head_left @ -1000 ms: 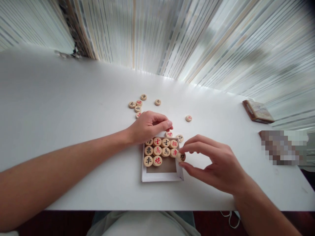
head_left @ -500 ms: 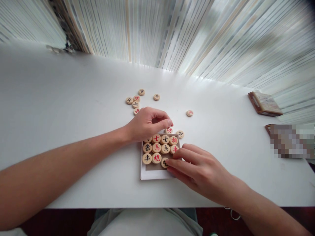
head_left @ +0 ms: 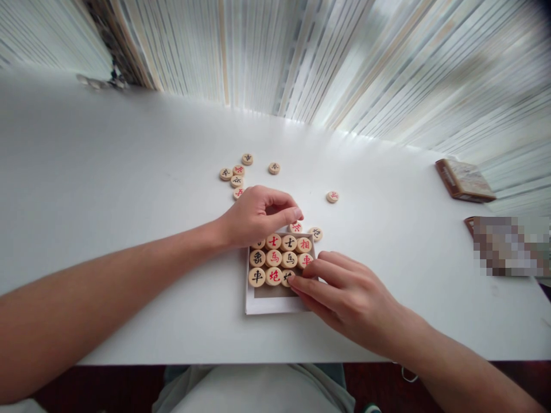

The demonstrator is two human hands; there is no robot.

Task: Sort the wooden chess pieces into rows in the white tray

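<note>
A shallow box (head_left: 275,305) with a white rim holds rows of round wooden Chinese chess pieces, marked in red or black. My right hand (head_left: 348,287) reaches in from the right, its fingertips closed on a black-marked piece (head_left: 287,278) in the front row. That piece sits beside a red-marked piece (head_left: 274,276). Over the box's back left edge, my left hand (head_left: 258,215) is closed in a pinch; whatever its fingertips hold, if anything, is hidden. Just below them lies a red-marked piece (head_left: 295,228), behind the box, with a black-marked piece (head_left: 316,233) to its right.
Loose chess pieces lie farther back on the white table (head_left: 150,275), including a black-marked one (head_left: 274,168) and a red-marked one (head_left: 332,197). Two brown boxes, one (head_left: 465,180) behind the other, are at the right. A striped curtain (head_left: 258,57) hangs along the back edge.
My right fingers have shifted the black-marked piece slightly back and left, into line with the front row. My left hand has stayed in place.
</note>
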